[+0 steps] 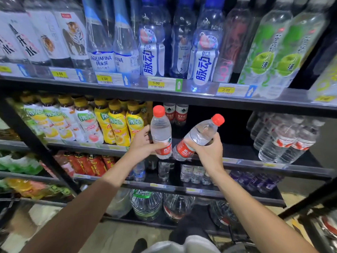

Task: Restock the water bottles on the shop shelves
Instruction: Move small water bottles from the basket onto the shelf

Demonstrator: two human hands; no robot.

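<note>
We hold a red-capped water bottle in each hand: our left hand (144, 144) grips one bottle (161, 132) upright, our right hand (206, 150) grips another bottle (197, 136) tilted right. Straight ahead, the dark shelf gap (218, 128) lies just beyond, two matching bottles (175, 114) standing far back.

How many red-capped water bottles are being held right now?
2. The left hand holds one bottle nearly upright; the right hand holds the other bottle tilted. Two red-labelled bottles stand behind on the shelf, caps hidden.
</note>
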